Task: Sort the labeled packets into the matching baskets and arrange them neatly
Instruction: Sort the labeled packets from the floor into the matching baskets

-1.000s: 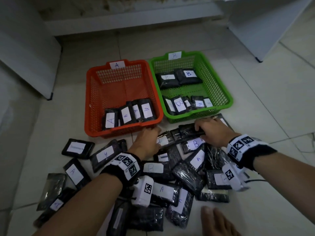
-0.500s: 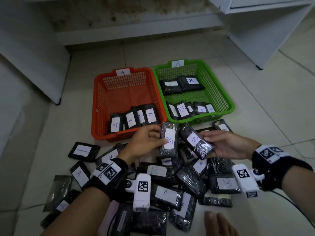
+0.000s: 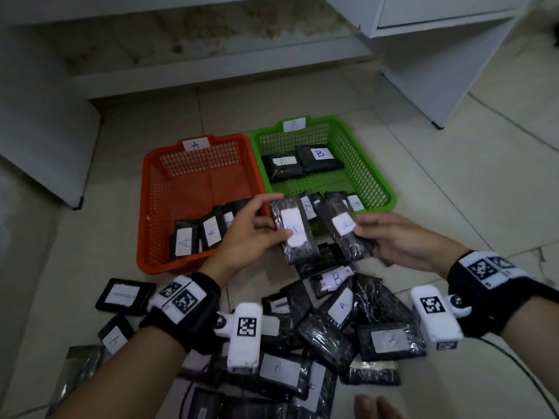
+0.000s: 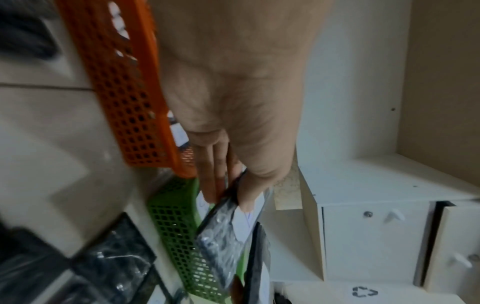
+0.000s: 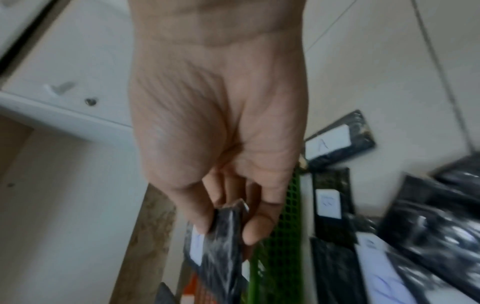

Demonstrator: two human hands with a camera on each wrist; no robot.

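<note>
The left hand [image 3: 252,234] is gripping a black packet [image 3: 295,229], thumb on its white label and fingers [image 4: 211,179] curled behind it. The right hand [image 3: 402,241] is pinching a second packet [image 3: 348,234] the same way, thumb on the label, fingers [image 5: 255,228] underneath. Both packets are being held side by side, just apart, over the near rim of the green basket [image 3: 381,179], whose tag is reading B; their own letters are too blurred to read. Left of the fingers, the orange basket [image 3: 151,207], tagged A, is holding a row of A packets [image 3: 199,234]. Below the fingers, a loose pile [image 3: 338,325] is lying on the floor [image 3: 453,182].
</note>
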